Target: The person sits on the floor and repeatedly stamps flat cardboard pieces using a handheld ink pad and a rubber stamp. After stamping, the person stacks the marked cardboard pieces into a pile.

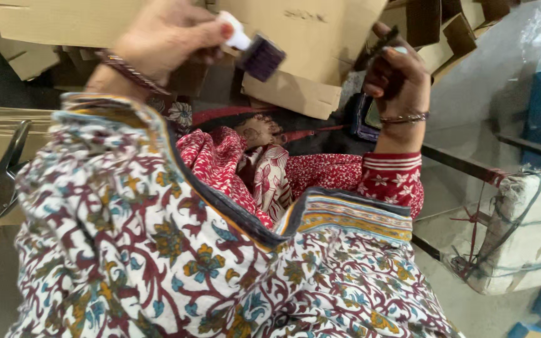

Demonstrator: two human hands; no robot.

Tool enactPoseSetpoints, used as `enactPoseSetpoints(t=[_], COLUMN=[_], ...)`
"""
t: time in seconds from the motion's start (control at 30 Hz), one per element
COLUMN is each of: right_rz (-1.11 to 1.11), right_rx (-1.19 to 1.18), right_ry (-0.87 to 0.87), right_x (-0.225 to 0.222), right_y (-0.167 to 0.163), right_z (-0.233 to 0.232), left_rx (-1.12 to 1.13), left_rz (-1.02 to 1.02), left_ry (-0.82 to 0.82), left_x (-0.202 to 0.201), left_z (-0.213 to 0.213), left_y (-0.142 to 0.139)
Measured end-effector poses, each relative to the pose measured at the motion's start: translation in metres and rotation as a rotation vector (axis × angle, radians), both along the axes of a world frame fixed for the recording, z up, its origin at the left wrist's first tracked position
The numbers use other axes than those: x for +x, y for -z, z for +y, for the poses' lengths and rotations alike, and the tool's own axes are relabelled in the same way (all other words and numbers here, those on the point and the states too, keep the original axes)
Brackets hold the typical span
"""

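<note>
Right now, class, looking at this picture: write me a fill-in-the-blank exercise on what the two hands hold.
1. The left hand holds a small brush with a ____ handle.
2. The right hand wears a ____ on its wrist.
3. Behind both hands lie flat sheets of ____.
4. On the cardboard at the far left lie black ____.

Missing words: white; bangle; cardboard; pliers

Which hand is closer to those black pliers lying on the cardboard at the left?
Left. The left hand is raised above and right of the pliers; the right hand is far across.
</note>
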State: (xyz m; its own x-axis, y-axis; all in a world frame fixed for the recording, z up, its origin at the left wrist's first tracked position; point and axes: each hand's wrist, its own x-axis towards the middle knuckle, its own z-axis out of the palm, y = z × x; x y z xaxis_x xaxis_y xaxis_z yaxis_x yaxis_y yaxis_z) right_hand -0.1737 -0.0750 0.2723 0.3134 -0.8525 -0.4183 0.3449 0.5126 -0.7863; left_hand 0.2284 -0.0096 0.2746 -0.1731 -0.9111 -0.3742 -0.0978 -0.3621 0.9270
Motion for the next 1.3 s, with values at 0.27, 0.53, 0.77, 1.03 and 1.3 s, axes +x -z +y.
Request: enactPoseSetpoints(t=[0.27,0.53,0.77,1.03,1.3], right_rz=[-0.076,0.178,1.136,1.4,1.396], right_rx=[-0.085,-0.136,-0.845,-0.74,-0.718], right_ry=[-0.357,-0.144,-0.029,-0.514,-0.611], right_x=[0.148,0.074,0.012,0.071,0.073], right_y=[-0.002,0.043,0.144,0.196,0.22], right_z=[-0.016,-0.012,0.01,0.037,0.051], left_rx=[-0.117,-0.284,-0.344,-0.665,-0.435], left_rz=[-0.049,-0.299,-0.562,-0.502,-0.505], left_ry=[-0.375,-0.248,0.169,0.102,0.055], left_x=[0.142,0.089,-0.054,-0.098,-0.092], left_z=[0.066,0.045,0.005,0.006,0.023], left_y=[-0.021,-0.013,0.002,0.039,0.046])
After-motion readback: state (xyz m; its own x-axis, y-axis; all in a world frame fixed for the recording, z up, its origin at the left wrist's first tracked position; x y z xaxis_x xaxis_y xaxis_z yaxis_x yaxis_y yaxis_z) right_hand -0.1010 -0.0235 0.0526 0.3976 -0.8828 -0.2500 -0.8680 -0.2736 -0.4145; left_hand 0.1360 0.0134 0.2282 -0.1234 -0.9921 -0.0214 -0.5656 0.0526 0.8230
